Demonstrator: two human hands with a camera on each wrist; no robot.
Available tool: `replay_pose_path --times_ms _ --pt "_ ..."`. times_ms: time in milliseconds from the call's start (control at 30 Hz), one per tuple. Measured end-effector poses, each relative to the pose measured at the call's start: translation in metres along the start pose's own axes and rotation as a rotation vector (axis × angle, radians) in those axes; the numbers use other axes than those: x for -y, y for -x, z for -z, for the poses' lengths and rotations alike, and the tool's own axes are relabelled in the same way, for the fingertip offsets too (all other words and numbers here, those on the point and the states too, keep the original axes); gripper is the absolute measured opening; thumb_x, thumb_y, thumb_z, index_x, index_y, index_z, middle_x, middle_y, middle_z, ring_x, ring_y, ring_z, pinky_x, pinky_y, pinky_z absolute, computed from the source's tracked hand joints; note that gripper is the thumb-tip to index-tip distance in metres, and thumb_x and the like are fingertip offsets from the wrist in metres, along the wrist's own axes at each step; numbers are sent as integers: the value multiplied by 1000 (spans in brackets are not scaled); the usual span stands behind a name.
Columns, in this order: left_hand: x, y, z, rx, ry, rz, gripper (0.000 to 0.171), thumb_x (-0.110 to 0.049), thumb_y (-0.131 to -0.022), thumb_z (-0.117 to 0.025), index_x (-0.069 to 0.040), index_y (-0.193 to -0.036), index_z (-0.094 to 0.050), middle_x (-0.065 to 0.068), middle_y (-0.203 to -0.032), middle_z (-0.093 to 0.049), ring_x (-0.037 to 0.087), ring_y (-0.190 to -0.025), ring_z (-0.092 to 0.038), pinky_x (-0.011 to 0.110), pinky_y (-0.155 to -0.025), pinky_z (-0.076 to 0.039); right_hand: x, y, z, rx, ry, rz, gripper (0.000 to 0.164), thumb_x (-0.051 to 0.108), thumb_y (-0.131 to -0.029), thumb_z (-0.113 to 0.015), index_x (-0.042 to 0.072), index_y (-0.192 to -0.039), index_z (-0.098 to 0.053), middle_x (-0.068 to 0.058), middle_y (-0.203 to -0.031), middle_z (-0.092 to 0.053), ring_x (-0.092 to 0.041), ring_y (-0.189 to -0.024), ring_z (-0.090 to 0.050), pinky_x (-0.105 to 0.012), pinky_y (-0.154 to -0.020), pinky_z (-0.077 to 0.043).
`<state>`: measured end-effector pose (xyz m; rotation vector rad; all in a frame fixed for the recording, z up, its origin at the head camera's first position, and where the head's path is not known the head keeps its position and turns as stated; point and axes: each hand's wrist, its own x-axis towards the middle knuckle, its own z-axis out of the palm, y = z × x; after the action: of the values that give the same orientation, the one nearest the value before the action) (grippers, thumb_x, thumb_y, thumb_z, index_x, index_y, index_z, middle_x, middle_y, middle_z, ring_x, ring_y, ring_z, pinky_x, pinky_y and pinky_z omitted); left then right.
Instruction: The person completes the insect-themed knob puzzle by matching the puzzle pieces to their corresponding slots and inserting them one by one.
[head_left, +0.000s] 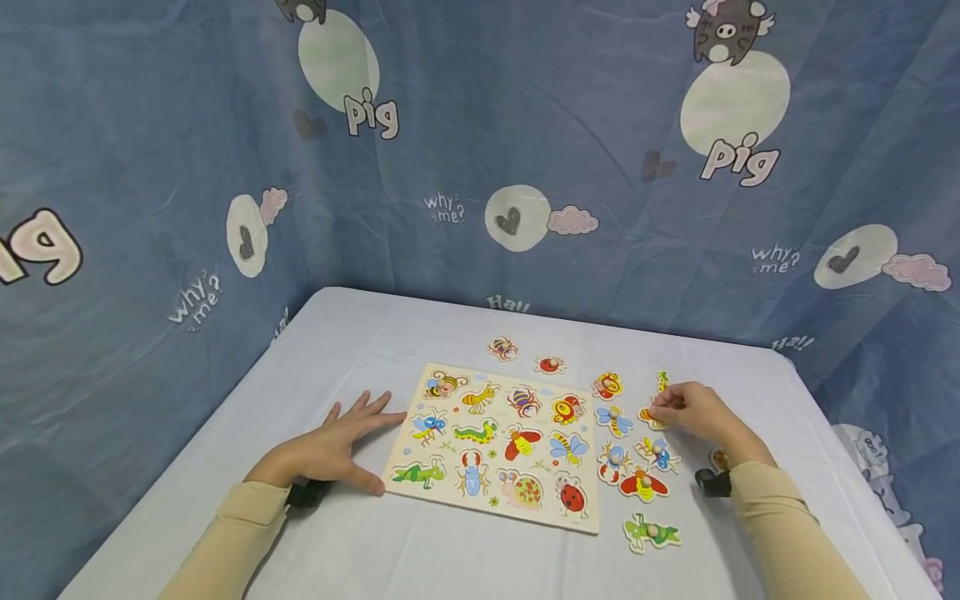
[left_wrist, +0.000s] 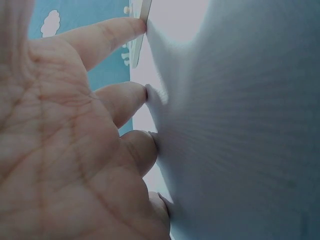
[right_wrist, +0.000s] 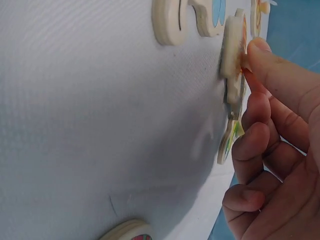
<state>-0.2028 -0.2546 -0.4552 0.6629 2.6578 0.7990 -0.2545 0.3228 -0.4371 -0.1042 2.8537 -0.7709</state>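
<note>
My left hand [head_left: 333, 446] lies spread at the left side of a wooden insect puzzle board [head_left: 442, 496], thumb and index finger right at its edge. In the left wrist view its fingertips [left_wrist: 137, 95] meet the white tabletop. My right hand [head_left: 701, 412] pinches the small knob of a yellow-orange insect puzzle piece [head_left: 651, 418] between thumb and index finger. That piece [right_wrist: 232, 50] appears edge-on in the right wrist view, close over the table, with the other fingers curled below. A green caterpillar piece [head_left: 663, 381] lies just beyond it.
Right of the board lie several knobbed pieces, among them a blue dragonfly [head_left: 614, 421], a red-winged bug [head_left: 643, 485] and a green grasshopper [head_left: 651, 532]. Behind it are a spider [head_left: 502, 348] and a ladybug [head_left: 551, 365]. Another piece [head_left: 720, 458] is partly hidden by the right wrist.
</note>
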Motion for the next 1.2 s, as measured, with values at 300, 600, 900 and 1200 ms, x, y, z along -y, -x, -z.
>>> replay_pose_path --times_ms 300,600,900,1200 --pt "0 1 2 0 -4 -3 109 -55 -61 -91 -24 -153 -43 16 -169 -11 49 -154 5 76 -114 10 2 3 3 14 -21 1 24 26 -91 -74 5 -104 -72 -3 -86 -62 -18 -78 -51 -28 -63 -41" --pt "-2 2 2 3 -7 6 108 -55 -60 -91 -25 -153 -44 15 -169 -12 47 -155 4 75 -115 9 1 1 0 6 -7 54 18 23 -94 -71 8 -103 -72 -2 -85 -62 -17 -77 -50 -27 -63 -40" --pt "-1 1 2 -1 -6 5 108 -55 -60 -91 -26 -153 -43 16 -169 -12 48 -154 4 75 -115 10 6 -1 -1 -16 -6 44 20 24 -96 -69 6 -103 -71 -3 -85 -62 -17 -77 -51 -26 -63 -42" --pt "0 2 1 1 -15 6 109 -57 -60 -90 -27 -153 -43 15 -169 -12 48 -154 3 76 -115 8 31 -9 -6 -37 -47 95 18 22 -95 -68 5 -101 -70 -4 -82 -62 -16 -75 -51 -26 -63 -43"
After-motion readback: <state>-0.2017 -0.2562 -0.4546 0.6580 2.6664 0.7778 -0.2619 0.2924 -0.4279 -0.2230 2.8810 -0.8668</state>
